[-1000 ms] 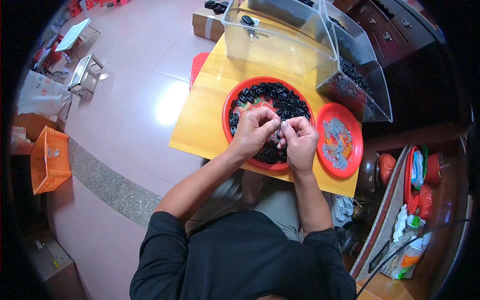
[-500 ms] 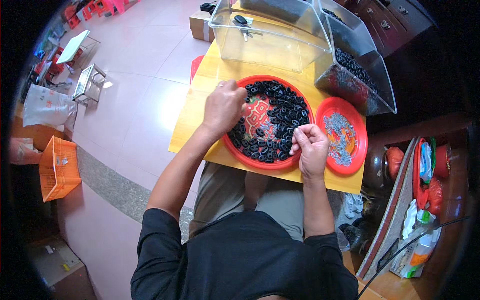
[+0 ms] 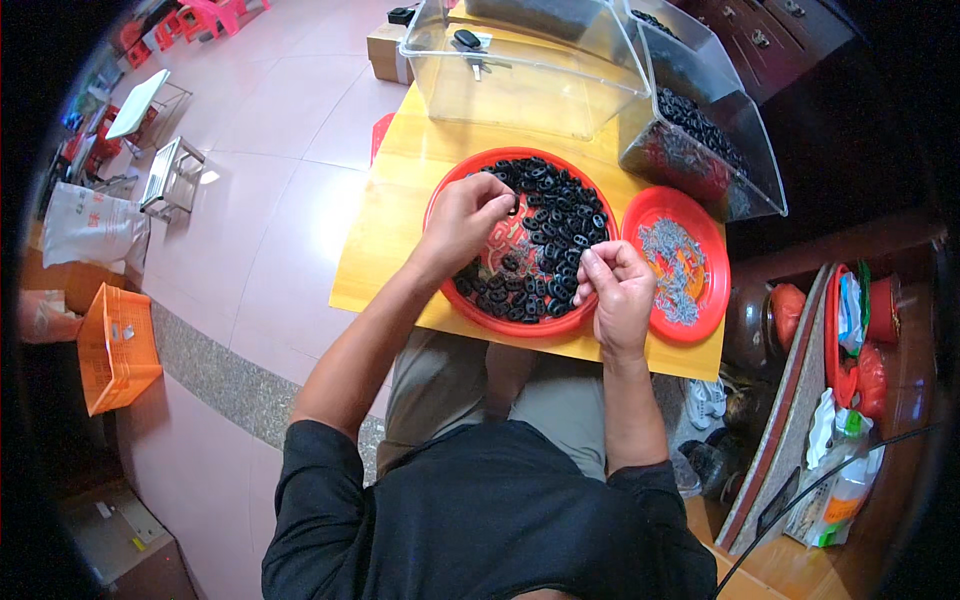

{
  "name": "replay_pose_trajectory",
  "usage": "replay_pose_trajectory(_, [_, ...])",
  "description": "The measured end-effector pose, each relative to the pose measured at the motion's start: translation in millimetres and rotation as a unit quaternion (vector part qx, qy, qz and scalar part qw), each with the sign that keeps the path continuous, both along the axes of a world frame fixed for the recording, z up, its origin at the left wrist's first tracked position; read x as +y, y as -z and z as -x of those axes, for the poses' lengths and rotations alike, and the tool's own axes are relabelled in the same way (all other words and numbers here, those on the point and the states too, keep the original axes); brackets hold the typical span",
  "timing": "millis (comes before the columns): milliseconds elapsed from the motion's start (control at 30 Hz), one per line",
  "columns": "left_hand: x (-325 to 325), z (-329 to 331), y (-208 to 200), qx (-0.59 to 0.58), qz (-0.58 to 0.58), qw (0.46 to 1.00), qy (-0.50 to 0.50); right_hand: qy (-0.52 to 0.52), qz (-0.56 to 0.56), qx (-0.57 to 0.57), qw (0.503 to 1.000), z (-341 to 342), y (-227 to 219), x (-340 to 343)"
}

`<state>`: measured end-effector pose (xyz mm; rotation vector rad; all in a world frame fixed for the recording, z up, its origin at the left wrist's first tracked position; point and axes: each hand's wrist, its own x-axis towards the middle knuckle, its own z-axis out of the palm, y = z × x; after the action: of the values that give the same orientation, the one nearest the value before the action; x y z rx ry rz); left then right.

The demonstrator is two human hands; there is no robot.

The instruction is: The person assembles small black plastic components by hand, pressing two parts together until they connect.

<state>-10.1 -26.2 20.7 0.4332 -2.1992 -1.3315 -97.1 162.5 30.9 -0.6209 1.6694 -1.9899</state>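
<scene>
A round red tray (image 3: 447, 300) with a patterned bottom holds many small black oval pieces with two holes (image 3: 560, 215). Over its left side, my left hand (image 3: 463, 222) pinches one such black piece (image 3: 514, 206) between thumb and fingertips. My right hand (image 3: 622, 295) hovers at the tray's right rim with thumb and forefinger pressed together; whatever is between them is too small to make out. Beside it, a smaller red plate (image 3: 715, 290) carries a scatter of tiny grey slender bits (image 3: 675, 262).
Both red dishes rest on a yellow tabletop (image 3: 385, 240). Behind them stand a clear plastic bin (image 3: 520, 95) with keys (image 3: 474, 62) seen near it, and another bin (image 3: 745, 195) containing black pieces. An orange crate (image 3: 120, 350) is at left on the floor.
My left hand has turned and shifted slightly, and a black piece now shows at its fingertips. My right hand stays pinched near the rim. The whole view has shifted a little.
</scene>
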Motion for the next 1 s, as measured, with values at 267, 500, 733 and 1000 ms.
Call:
replay_pose_trajectory(267, [40, -29, 7, 0.094, -0.613, 0.767, 0.163, -0.046, -0.019, 0.029, 0.998, -21, -19, -18])
replay_pose_trajectory(500, [43, -39, 6, 0.114, -0.615, 0.757, 0.191, -0.048, -0.038, 0.076, 0.995, -25, -24, -18])
replay_pose_trajectory(733, [46, -43, 2, 0.105, -0.597, 0.775, 0.182, -0.047, -0.074, 0.107, 0.99, -29, -26, -18])
replay_pose_trajectory(1000, [47, -45, 1, 0.069, -0.464, 0.868, 0.164, -0.051, -0.096, 0.138, 0.984, -31, -25, -20])
